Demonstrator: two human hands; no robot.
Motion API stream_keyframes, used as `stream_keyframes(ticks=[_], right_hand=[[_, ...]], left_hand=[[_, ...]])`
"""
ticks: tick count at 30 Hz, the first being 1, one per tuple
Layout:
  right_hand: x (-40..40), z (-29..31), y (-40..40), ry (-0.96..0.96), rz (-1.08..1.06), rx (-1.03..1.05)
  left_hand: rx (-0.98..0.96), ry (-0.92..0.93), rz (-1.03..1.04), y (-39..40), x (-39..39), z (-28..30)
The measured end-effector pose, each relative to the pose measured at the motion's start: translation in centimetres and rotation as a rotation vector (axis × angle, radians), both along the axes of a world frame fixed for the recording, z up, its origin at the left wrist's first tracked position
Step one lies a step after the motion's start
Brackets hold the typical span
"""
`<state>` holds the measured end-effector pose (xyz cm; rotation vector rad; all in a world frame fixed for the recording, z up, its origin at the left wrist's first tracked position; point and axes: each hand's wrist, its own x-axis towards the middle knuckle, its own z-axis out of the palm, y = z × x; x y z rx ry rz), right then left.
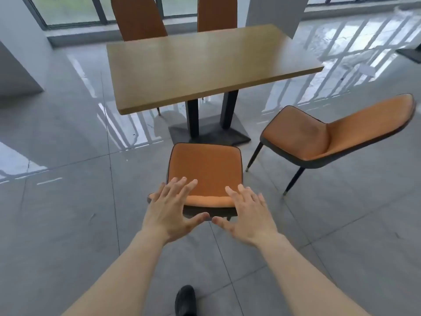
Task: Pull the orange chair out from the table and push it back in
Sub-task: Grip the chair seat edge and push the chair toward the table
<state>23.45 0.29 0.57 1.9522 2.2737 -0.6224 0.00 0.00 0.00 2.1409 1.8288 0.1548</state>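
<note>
Orange chair (205,169) sits in front of me, its seat clear of the surface (205,65) and just short of the surface's dark pedestal base (209,134), its backrest top nearest to me. Working left to right from that chair: my left hand (172,212) is over the left end of the backrest top, fingers spread wide and apart, not closed on anything that I can see; whether the palm touches the chair I cannot tell. My right hand (247,215) is over the right end of the same edge, equally splayed, thumbs of both hands nearly meeting below the backrest. Further right of the chair stands a second orange chair (328,135), turned at an angle, well clear of the surface. Beyond the surface, two more orange backrests (139,18) stand on its far side. Below the chair, near me, a black shoe (185,301) rests on the grey tiled floor (68,224).
</note>
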Motion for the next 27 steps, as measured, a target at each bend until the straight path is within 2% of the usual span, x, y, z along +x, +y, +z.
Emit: stream_keyframes(ticks=[5,11,27], right_hand=[[-0.3,-2.3,1.2,0.048,-0.005,-0.033],[-0.3,-3.4,1.6,0.039,0.072,0.093],[-3.1,-3.6,5.9,0.068,0.082,0.112]], left_hand=[[-0.088,0.02,0.047,1.0,-0.1,-1.9],[0.005,0.058,0.047,1.4,-0.7,-2.5],[0.059,0.046,0.042,5.8,-3.4,-2.4]])
